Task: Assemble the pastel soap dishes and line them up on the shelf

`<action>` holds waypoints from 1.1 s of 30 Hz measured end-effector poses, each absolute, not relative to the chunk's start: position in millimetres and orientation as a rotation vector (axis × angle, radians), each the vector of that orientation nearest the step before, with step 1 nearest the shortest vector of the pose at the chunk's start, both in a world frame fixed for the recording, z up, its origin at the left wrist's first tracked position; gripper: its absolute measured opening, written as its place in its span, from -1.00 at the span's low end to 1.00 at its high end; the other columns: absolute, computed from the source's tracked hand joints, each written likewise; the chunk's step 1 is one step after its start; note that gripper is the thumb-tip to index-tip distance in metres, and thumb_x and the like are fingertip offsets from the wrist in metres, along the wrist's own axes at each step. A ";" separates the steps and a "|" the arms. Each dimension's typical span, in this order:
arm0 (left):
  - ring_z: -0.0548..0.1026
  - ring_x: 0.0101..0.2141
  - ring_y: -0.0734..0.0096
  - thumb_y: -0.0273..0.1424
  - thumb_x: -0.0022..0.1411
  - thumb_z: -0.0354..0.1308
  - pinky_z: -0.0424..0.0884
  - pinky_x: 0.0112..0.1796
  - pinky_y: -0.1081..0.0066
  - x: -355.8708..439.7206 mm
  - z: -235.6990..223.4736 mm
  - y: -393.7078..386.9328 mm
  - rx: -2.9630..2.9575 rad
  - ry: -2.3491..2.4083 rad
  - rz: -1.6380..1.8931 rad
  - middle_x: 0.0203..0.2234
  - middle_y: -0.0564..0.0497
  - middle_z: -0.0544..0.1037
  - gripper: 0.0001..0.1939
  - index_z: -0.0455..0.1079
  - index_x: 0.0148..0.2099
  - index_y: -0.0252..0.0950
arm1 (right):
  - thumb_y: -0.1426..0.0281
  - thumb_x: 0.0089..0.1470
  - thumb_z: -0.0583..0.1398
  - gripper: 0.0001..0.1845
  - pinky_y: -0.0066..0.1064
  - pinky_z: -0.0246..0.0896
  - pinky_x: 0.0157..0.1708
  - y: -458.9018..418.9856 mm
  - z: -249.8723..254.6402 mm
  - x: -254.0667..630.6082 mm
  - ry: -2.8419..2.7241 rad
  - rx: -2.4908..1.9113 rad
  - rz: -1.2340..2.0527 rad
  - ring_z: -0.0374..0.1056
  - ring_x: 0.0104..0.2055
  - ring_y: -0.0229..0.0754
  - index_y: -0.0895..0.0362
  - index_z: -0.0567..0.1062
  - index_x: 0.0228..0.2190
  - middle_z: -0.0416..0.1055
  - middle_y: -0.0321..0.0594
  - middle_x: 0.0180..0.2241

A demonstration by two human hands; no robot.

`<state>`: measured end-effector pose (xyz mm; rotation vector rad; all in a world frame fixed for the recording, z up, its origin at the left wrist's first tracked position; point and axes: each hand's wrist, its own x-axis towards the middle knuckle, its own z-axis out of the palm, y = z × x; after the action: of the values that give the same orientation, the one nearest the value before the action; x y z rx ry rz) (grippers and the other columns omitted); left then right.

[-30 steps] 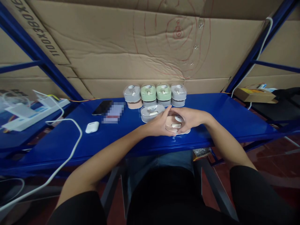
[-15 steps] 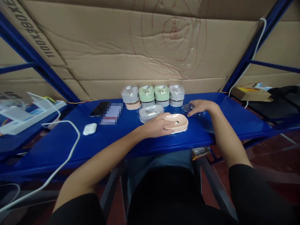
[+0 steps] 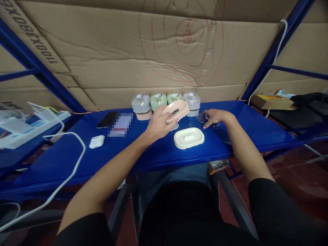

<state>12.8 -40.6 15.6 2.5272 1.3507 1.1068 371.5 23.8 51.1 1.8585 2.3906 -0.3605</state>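
A peach-pink, oval, hollow plastic shell [image 3: 180, 108] with a dark slot in its middle is tilted, raised above the tabletop [image 3: 151, 153] and in front of the stacked containers. The left hand [image 3: 164, 120] is closed around its near left end, fingers and thumb pinching the wall. Below it and slightly right, a cream, oval plastic base [image 3: 189, 138] with a raised bar at its centre lies flat on the blue tabletop, apart from both hands.

The right hand [image 3: 208, 119], well apart from the left, has its fingers over a clear, rounded plastic lid [image 3: 200, 119] at tabletop level; whether it grips the lid I cannot tell.

Behind stands a row of two-tier containers with transparent tops: a grey one [image 3: 140, 102] at the left end, two green ones [image 3: 158, 99] in the middle, and another grey one [image 3: 192, 101] at the right end.

Farther left are a small white, rounded case [image 3: 96, 141] and a black, flat slab [image 3: 108, 119] beside a pixelated patch. A brown cardboard sheet [image 3: 107, 51] backs the tabletop.
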 end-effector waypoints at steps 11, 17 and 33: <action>0.51 0.42 -0.31 -0.09 0.42 0.39 0.44 0.50 -0.27 3.1 11.8 -27.5 2.538 1.412 1.073 0.37 -0.27 0.56 -0.66 0.71 0.01 -0.25 | 0.04 -0.10 0.69 -0.09 0.12 0.59 0.29 21.0 54.6 369.1 2.407 1.870 -0.411 0.63 0.31 0.44 -0.02 0.73 0.27 0.72 0.03 0.27; 0.47 0.49 -0.21 -0.15 0.55 0.31 0.44 0.49 -0.24 12.7 14.9 -50.5 2.714 0.904 1.033 0.51 -0.30 0.47 -0.68 0.67 0.16 -0.23 | -0.02 -0.09 0.68 -0.09 0.17 0.58 0.29 21.0 54.2 367.4 2.407 1.854 -0.369 0.61 0.33 0.47 -0.06 0.72 0.27 0.73 0.02 0.23; 0.55 0.38 -0.31 -0.15 0.38 0.50 0.55 0.39 -0.22 44.0 -10.3 -77.3 2.890 0.855 0.635 0.45 -0.33 0.50 -0.36 0.51 0.40 -0.21 | -0.14 -0.05 0.63 0.00 0.13 0.57 0.29 19.7 56.0 365.0 2.399 1.833 -0.325 0.62 0.32 0.45 0.05 0.68 0.31 0.71 0.10 0.26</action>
<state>44.0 -77.3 -10.3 2.8904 0.8549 0.6355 365.0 19.7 56.0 1.8329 2.3994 -0.3247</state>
